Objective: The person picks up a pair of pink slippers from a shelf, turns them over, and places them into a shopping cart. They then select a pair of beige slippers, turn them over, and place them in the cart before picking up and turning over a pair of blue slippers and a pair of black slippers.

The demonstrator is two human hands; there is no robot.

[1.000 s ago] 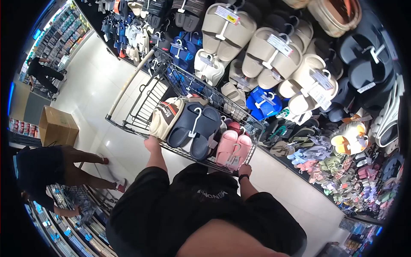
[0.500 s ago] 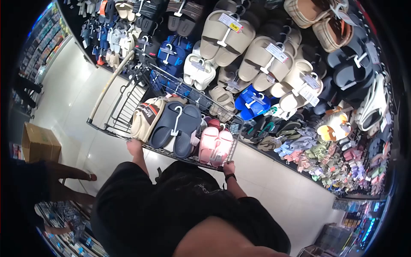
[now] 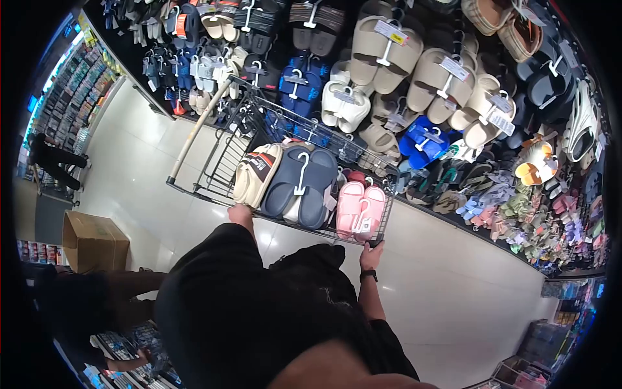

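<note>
A black wire shopping cart [image 3: 210,183] stands in front of me, tilted across the view, with a pale handle bar at its left end. My left hand [image 3: 240,214] is closed on the near rim, below the cream slippers [image 3: 254,175]. At the near right corner my right hand [image 3: 371,255], with a dark band on its wrist, grips the cart's edge. Dark grey slides [image 3: 300,188] on a white hanger lie in the middle of the basket. Pink slippers [image 3: 360,209] lie at its right end, close to my right hand.
Beyond the cart rises a rack of hanging footwear, including beige slides [image 3: 385,55] and blue slides [image 3: 424,142]. A cardboard box [image 3: 97,243] stands on the tiled floor [image 3: 447,285] at left. Another person [image 3: 84,305] is beside me at lower left; dark-clad legs [image 3: 58,162] show farther off.
The cart, both hands and the rack sit farther right in view, the rack and cart slightly higher. Both hands stay on the cart. More of the left aisle shows.
</note>
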